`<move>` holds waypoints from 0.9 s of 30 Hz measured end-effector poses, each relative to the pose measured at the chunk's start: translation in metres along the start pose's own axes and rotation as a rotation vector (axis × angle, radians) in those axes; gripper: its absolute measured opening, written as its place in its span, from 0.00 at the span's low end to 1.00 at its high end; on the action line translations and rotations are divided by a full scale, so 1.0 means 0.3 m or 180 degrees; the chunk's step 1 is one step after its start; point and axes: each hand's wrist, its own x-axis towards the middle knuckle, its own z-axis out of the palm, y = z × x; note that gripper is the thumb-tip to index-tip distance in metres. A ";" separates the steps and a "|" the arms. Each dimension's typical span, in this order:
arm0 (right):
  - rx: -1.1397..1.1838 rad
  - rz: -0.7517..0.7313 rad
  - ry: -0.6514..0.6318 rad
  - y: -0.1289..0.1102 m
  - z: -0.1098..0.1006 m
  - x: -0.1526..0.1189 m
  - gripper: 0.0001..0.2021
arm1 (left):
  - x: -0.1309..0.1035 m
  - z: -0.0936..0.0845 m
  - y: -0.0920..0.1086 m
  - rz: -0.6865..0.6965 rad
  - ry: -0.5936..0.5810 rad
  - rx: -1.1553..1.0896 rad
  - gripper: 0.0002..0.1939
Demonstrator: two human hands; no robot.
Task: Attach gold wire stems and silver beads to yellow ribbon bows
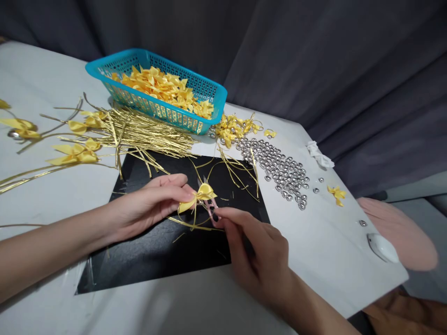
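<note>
Over the black mat (157, 251), my left hand (157, 197) pinches a yellow ribbon bow (205, 190) between thumb and fingers. Thin gold cord (192, 226) loops around and below the bow. My right hand (260, 242) is closed in a pinch just right of the bow; what its fingertips hold is too small to make out. Pink-handled thread snips (211, 204) show behind the bow and beside the right fingertips, blades pointing away. The bow and the fingers hide part of them, and I cannot tell whether the right hand touches them.
A blue basket (223, 100) of yellow ribbon bows stands behind a pile of gold cords (150, 132). Silver beads (279, 170) spread to the right, near finished-looking bows (232, 128). More corded bows (75, 153) lie left. A white mouse-like object (382, 247) sits at the right edge.
</note>
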 end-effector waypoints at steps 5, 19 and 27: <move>-0.0313 0.0048 0.0236 -0.023 0.011 -0.009 0.08 | -0.012 0.007 0.002 -0.0094 0.0003 -0.0142 0.16; -0.0210 0.0033 0.0153 -0.022 0.021 0.007 0.07 | -0.008 0.007 -0.008 -0.0077 -0.0112 0.0007 0.19; -0.0115 0.0060 0.0093 -0.015 0.022 0.012 0.07 | -0.008 0.002 -0.011 -0.0055 -0.0120 0.0094 0.19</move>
